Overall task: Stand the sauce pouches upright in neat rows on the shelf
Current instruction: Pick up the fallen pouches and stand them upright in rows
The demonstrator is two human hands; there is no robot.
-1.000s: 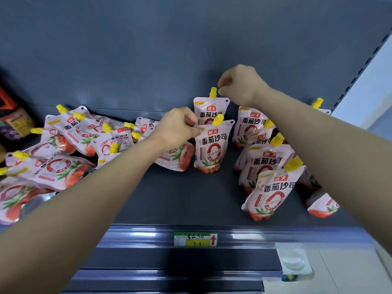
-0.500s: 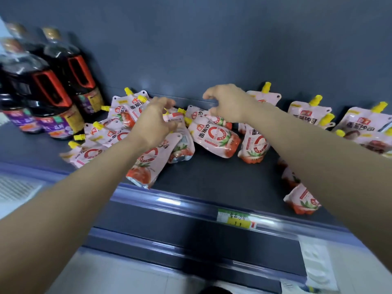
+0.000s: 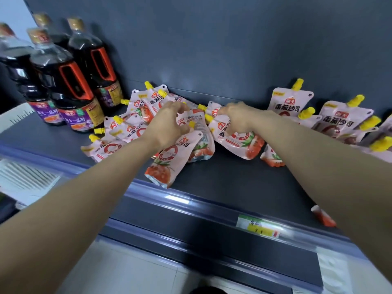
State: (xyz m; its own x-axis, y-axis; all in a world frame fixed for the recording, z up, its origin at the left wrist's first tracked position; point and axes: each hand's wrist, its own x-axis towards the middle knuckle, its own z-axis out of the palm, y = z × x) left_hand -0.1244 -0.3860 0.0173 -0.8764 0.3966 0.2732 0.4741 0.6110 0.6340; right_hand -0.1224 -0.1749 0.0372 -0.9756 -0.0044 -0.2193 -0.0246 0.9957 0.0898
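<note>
1. We see the left hand [image 3: 169,126] curled on the top of a sauce pouch [image 3: 167,160] that leans toward the shelf [image 3: 222,177] front edge.
2. The right hand [image 3: 237,117] pinches the top of a tilted pouch [image 3: 239,141] just beside it.
3. More pouches [image 3: 118,139] lie heaped at left, near dark bottles [image 3: 70,85]; upright pouches [image 3: 286,107] stand at right.

a dark shelf bay under soft light

a matte blue-grey back panel [image 3: 212,39] fills the upper frame, with a faint glare spot near its middle. the dark shelf [image 3: 222,177] runs across the centre, edged by a glossy bluish front rail [image 3: 169,196] carrying a green and yellow price tag [image 3: 257,227]. dark bottles [image 3: 63,81] stand at upper left. pale floor [image 3: 137,272] shows at the bottom.
</note>
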